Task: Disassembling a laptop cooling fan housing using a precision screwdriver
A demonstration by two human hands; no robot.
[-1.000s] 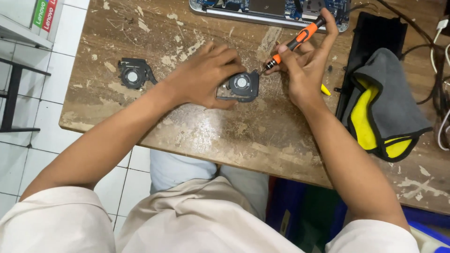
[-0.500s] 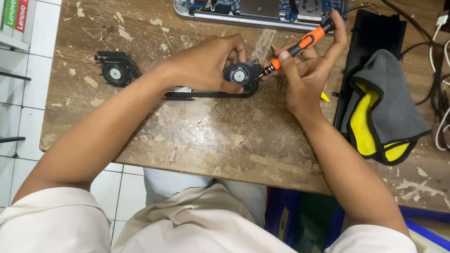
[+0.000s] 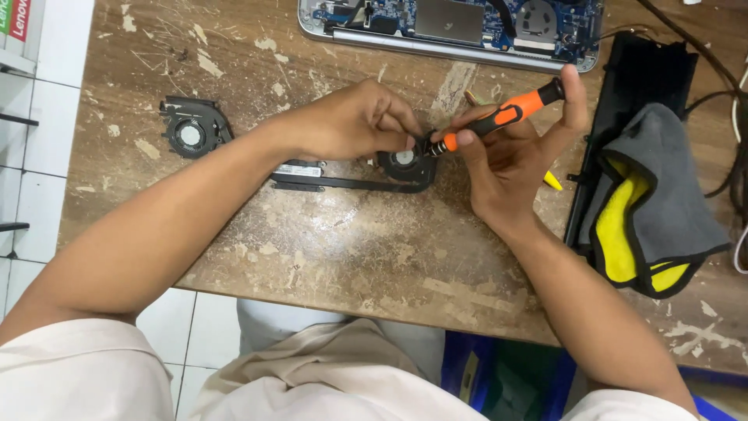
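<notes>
My left hand grips a small black laptop cooling fan with its heat pipe stretching left on the worn wooden table. An orange-and-black screwdriver is held in my right hand, its tip touching the fan's upper right edge, with a finger resting on the handle's end. A second black fan lies loose further left on the table.
An opened laptop with its blue circuit board exposed lies at the table's far edge. A grey and yellow cloth rests on a black flat part at the right. Cables run along the far right. Tiled floor shows at left.
The view has shifted, so the table contents sit further right and lower. The fan's heat pipe has come into view. Both hands keep their grip on fan and screwdriver.
</notes>
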